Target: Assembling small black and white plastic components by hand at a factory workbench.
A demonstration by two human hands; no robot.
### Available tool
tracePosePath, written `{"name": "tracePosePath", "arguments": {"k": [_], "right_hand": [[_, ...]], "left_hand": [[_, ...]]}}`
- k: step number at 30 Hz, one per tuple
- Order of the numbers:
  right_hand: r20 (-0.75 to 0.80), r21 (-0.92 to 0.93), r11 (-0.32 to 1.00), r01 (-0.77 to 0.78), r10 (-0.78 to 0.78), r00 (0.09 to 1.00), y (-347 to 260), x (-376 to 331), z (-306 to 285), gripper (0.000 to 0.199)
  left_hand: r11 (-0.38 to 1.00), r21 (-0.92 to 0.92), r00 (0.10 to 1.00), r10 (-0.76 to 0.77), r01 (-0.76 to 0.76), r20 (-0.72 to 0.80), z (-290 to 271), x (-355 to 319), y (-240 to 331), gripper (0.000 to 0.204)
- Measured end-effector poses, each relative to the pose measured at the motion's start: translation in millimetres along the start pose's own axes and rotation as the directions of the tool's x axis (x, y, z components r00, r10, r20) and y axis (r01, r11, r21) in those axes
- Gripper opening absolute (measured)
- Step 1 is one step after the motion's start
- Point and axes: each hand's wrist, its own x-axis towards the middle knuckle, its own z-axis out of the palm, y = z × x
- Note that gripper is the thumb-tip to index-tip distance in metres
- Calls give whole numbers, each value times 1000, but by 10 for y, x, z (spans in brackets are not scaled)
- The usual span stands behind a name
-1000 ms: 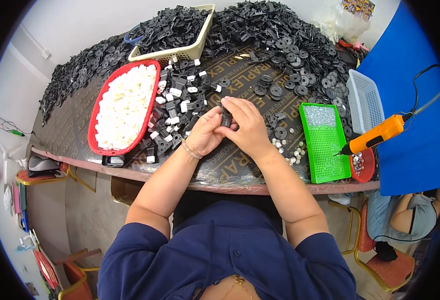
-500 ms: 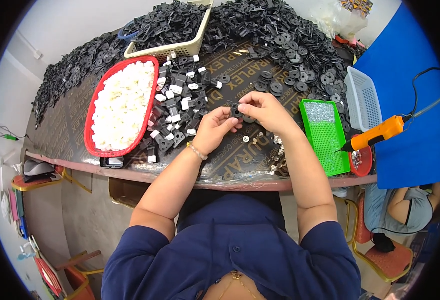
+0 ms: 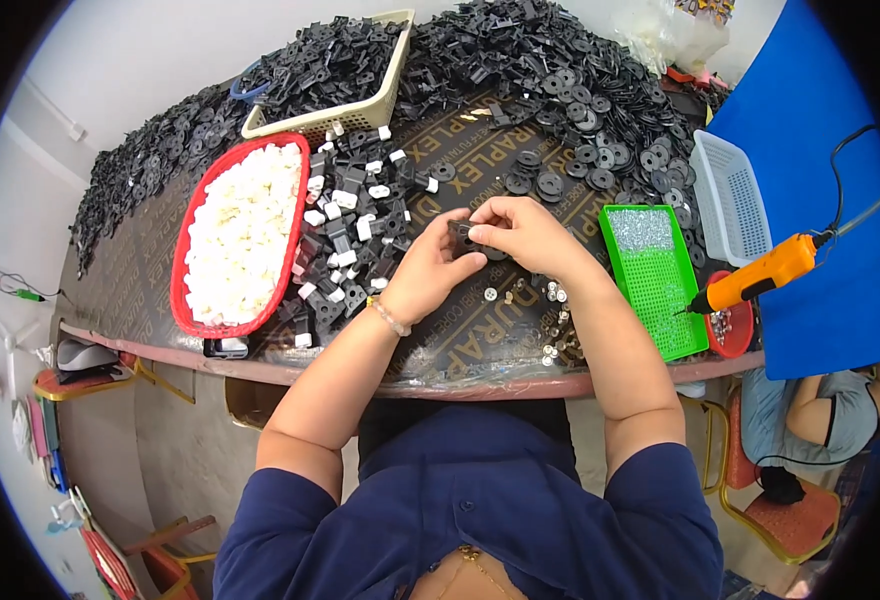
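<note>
My left hand and my right hand meet over the middle of the table. Between them is a small black plastic part, mostly hidden by the fingers. The left fingers curl round it, with the thumb lying below. My right thumb and fingers pinch its near right side. Close by lie black round discs and small round metal pieces. Left of my hands is a loose group of black parts with white blocks among them.
A red basket of white blocks stands left, a cream basket of black parts behind it. At right are a green tray, an orange electric screwdriver, a red bowl and a pale basket. A co-worker sits far right.
The left hand has turned and closed further round the black part, hiding more of it. My right hand stays pinched on it. The whole view has shifted slightly.
</note>
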Motion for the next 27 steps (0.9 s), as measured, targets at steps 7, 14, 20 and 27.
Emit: {"name": "tracePosePath", "arguments": {"k": [7,14,20,27], "right_hand": [[-168,-216,976,-22,-15,986,-423,508,-144,46],[-212,-358,908,216,-305,928,-542,1422,44,27],[-149,-715,616,330,-596,789,-766,2287,178,22],[13,-685,604,407,-548,836,-978,2704,568,17]], "left_hand": [[984,-163,997,-80,76,-18,-60,303,248,48],[872,-452,983,-165,186,85,-55,236,-104,43],[783,-564,965,-210,262,157,-74,228,-98,35],[767,-567,954,-242,300,177,-8,190,-150,32]]}}
